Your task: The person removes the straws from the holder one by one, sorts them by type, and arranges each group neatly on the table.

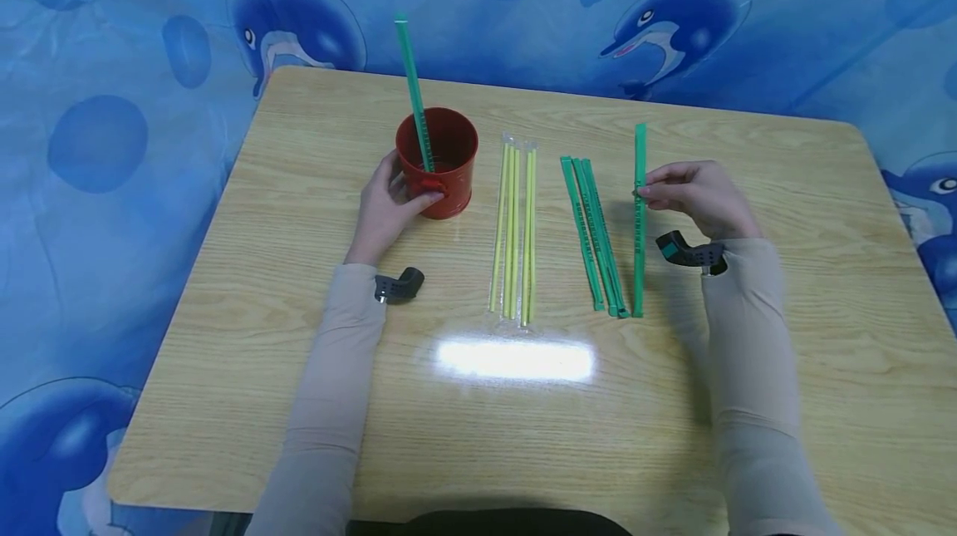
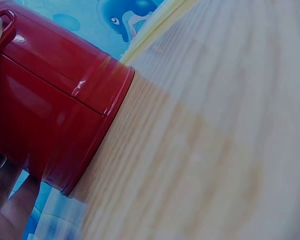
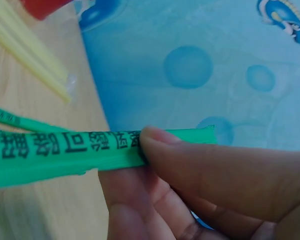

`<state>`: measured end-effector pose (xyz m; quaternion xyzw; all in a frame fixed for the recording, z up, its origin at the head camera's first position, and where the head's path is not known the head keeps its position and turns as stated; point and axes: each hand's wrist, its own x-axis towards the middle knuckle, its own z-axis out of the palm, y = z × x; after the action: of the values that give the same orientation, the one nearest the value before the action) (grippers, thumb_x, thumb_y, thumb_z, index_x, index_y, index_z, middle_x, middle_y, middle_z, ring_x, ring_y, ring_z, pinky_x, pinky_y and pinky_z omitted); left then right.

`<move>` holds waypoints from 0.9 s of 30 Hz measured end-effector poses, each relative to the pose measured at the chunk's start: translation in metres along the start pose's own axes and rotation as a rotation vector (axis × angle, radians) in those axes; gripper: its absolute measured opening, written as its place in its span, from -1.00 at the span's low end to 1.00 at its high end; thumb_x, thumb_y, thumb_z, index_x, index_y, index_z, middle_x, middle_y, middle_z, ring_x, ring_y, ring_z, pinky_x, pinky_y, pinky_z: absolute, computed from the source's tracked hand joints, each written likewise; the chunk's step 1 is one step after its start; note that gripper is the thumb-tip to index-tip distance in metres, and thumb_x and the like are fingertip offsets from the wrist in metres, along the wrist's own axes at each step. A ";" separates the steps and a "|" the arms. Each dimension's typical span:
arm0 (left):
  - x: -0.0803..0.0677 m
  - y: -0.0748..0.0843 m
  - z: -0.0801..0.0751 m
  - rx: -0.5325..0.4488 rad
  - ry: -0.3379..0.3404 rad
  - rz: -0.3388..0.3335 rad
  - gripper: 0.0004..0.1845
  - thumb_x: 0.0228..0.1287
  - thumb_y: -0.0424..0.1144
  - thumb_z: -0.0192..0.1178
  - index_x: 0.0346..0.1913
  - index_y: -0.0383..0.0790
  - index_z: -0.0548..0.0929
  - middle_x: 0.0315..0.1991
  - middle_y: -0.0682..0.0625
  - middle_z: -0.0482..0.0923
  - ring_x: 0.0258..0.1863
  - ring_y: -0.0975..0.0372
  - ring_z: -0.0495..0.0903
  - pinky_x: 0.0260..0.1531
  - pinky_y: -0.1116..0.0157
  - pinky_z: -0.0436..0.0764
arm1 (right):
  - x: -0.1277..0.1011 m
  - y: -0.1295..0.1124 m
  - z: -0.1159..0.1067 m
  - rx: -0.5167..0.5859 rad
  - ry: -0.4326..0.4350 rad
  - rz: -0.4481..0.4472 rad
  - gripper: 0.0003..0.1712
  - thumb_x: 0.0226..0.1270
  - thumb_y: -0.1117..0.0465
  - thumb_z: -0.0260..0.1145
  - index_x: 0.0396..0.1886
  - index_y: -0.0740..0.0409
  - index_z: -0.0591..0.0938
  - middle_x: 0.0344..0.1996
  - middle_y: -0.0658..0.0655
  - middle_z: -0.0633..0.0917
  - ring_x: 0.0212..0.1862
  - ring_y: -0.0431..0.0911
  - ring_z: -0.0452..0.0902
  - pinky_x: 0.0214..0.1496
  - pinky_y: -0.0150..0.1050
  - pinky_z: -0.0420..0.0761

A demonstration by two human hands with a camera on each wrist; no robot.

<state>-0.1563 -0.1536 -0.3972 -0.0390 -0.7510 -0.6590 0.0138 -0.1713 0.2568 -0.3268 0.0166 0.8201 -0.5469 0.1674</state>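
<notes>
My left hand (image 1: pixel 385 208) grips a small red metal bucket (image 1: pixel 458 183), its fingers round the left side and the thumb by the front handle. The bucket stands upright on the table; its lower wall (image 2: pixel 50 95) fills the left wrist view's left side. One green paper-wrapped straw (image 1: pixel 413 83) leans inside, sticking out above the rim. On the right, my right hand (image 1: pixel 695 194) pinches another green wrapped straw (image 1: pixel 639 262) between thumb and fingers. Dark printed characters run along this straw (image 3: pixel 45 155) in the right wrist view. Several green wrapped straws (image 1: pixel 594 228) lie just left of it.
Several yellow straws (image 1: pixel 513 228) in clear wrappers lie between the bucket and the green ones. The wooden table (image 1: pixel 478 428) has a bright light reflection near its front. A blue dolphin-patterned sheet (image 1: pixel 449 12) hangs behind its back edge.
</notes>
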 end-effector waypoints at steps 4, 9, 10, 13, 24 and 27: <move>0.000 0.000 0.001 0.012 0.004 0.005 -0.17 0.10 -0.27 0.38 0.41 -0.13 0.19 0.35 -0.03 0.26 0.33 0.17 0.25 0.26 0.31 0.36 | 0.010 0.006 0.001 0.030 -0.025 0.029 -0.92 0.29 0.27 0.29 -0.24 0.14 0.66 -0.38 -0.03 0.67 -0.33 -0.19 0.62 -0.12 -0.25 0.67; 0.000 -0.001 0.001 0.004 0.001 0.003 -0.17 0.10 -0.27 0.37 0.41 -0.12 0.19 0.35 -0.03 0.26 0.34 0.18 0.24 0.26 0.31 0.35 | 0.020 0.014 0.003 0.050 -0.037 0.060 -0.96 0.29 0.29 0.28 -0.30 0.11 0.65 -0.40 -0.03 0.68 -0.33 -0.21 0.63 -0.17 -0.31 0.67; 0.000 -0.001 0.001 0.000 0.000 0.003 -0.17 0.11 -0.28 0.37 0.41 -0.12 0.19 0.35 -0.03 0.25 0.34 0.18 0.24 0.26 0.31 0.35 | 0.022 0.015 0.004 0.053 -0.039 0.062 -0.96 0.29 0.29 0.28 -0.31 0.10 0.65 -0.41 -0.03 0.68 -0.33 -0.22 0.63 -0.18 -0.32 0.67; 0.001 -0.001 0.001 -0.005 0.000 0.003 -0.18 0.11 -0.28 0.37 0.42 -0.12 0.19 0.35 -0.03 0.25 0.34 0.17 0.24 0.26 0.30 0.35 | 0.027 0.019 0.005 0.066 -0.046 0.070 -0.94 0.29 0.31 0.28 -0.32 0.10 0.66 -0.42 -0.03 0.69 -0.35 -0.22 0.63 -0.22 -0.34 0.67; 0.000 -0.002 0.001 0.009 0.001 -0.005 -0.18 0.12 -0.26 0.36 0.42 -0.10 0.18 0.36 -0.02 0.24 0.34 0.18 0.24 0.26 0.30 0.35 | 0.041 0.030 0.013 -0.009 -0.038 0.132 -0.86 0.32 0.35 0.22 -0.17 0.31 0.63 -0.49 -0.06 0.69 -0.45 -0.25 0.63 -0.34 -0.40 0.67; 0.001 -0.002 0.000 0.009 0.002 -0.007 -0.17 0.11 -0.26 0.37 0.42 -0.09 0.18 0.36 -0.01 0.24 0.34 0.18 0.24 0.26 0.30 0.35 | 0.042 0.030 0.015 -0.037 -0.036 0.121 -0.79 0.33 0.36 0.20 -0.11 0.42 0.58 -0.51 -0.06 0.69 -0.45 -0.24 0.65 -0.34 -0.39 0.68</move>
<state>-0.1574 -0.1536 -0.3993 -0.0358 -0.7540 -0.6558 0.0125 -0.2010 0.2488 -0.3710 0.0533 0.8245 -0.5206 0.2151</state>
